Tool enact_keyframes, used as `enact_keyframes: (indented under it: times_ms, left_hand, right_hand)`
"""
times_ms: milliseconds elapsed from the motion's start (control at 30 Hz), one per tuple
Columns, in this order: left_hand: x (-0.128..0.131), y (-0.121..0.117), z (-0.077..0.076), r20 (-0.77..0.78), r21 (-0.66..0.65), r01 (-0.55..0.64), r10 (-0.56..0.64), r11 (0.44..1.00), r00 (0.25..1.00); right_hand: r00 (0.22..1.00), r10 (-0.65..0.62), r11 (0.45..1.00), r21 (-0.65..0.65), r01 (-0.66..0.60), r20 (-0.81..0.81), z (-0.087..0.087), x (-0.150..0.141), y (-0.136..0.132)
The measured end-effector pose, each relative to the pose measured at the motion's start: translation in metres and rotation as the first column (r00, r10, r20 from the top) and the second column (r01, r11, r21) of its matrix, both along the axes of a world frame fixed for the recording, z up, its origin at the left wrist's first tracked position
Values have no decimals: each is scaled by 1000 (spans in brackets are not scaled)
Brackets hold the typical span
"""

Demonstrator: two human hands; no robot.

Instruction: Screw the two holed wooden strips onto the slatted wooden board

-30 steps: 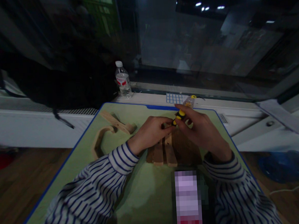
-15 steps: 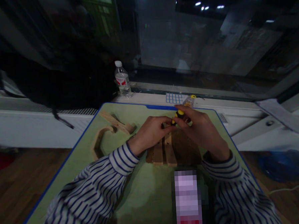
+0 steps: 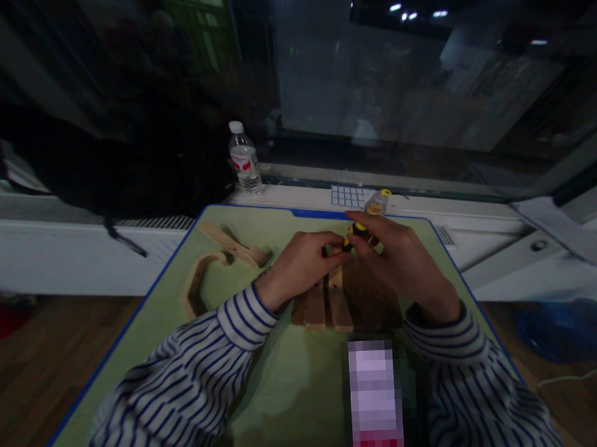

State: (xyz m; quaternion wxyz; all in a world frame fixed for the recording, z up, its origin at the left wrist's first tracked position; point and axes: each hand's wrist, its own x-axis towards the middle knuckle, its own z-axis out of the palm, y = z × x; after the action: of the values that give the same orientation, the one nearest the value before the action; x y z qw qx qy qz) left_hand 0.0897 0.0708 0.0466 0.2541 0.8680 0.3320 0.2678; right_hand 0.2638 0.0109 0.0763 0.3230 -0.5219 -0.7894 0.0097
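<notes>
My right hand (image 3: 405, 258) is closed around the handle of a stubby yellow-and-black screwdriver (image 3: 357, 229). At the screwdriver's lower end, the thumb and fingers of my left hand (image 3: 303, 260) are pinched together; what lies between them is hidden. Below both hands lies a dark brown wooden board (image 3: 373, 303). Two pale wooden strips, a left strip (image 3: 316, 310) and a right strip (image 3: 339, 308), rest on it side by side with a gap between. Small dark holes or screws show on the strips, and their far ends are covered by my hands.
On the green table (image 3: 272, 398) at left lie a curved wooden piece (image 3: 195, 282) and a straight wooden piece (image 3: 224, 241). Beyond the table's blue edge, the windowsill holds a water bottle (image 3: 245, 163), a clear yellow-topped container (image 3: 377, 203) and a black bag (image 3: 139, 158).
My right hand's fingers have shifted slightly around the screwdriver handle, and the handle shows a little turned. My left hand stays in place.
</notes>
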Motion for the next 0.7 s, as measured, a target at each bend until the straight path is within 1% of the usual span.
enact_keyframes:
  times_ms: [200, 333, 433, 567, 700]
  left_hand:
    - [1, -2, 2, 15, -1, 3, -3, 1000, 1000]
    - [0, -2, 3, 22, -30, 30, -29, 999, 999]
    - [0, -1, 1, 11, -48, 40, -39, 998, 999]
    - [-1, 0, 1, -13, -36, 40, -40, 999, 999]
    - [0, -2, 3, -14, -9, 10, -10, 1000, 1000]
  right_hand:
    - [1000, -3, 1000, 29, 3, -4, -1, 0, 1]
    - [1000, -22, 1000, 14, 21, 16, 0, 0, 0]
    - [1000, -8, 1000, 8, 8, 19, 0, 0, -1]
    - [1000, 13, 1000, 4, -13, -17, 0, 1, -2]
    - [1000, -5, 1000, 9, 6, -14, 0, 0, -1]
